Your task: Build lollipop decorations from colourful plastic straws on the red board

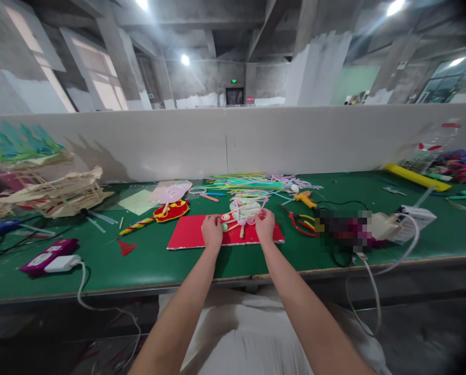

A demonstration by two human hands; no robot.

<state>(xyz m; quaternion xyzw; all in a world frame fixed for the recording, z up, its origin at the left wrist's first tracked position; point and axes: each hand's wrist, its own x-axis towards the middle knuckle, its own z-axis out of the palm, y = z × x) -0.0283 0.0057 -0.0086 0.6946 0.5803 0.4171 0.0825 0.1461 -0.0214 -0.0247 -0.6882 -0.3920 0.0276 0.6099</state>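
Note:
A round pastel craft piece lies over a red board. Pale stripes cross its disc, and small green, cream and pink round parts sit around it, with a short tan stub at the near side. My left hand rests on the board at the craft's left, fingers curled in beside the green round part; the fingertips are partly hidden. At the right side, my right hand has its fingers closed on the craft's edge, by a pink part.
Colourful thin straws lie behind the board. A red-and-yellow fan-shaped craft is to the left, near a purple power strip. Red-handled pliers and an orange-yellow glue gun lie to the right. Wooden stick models stand far left.

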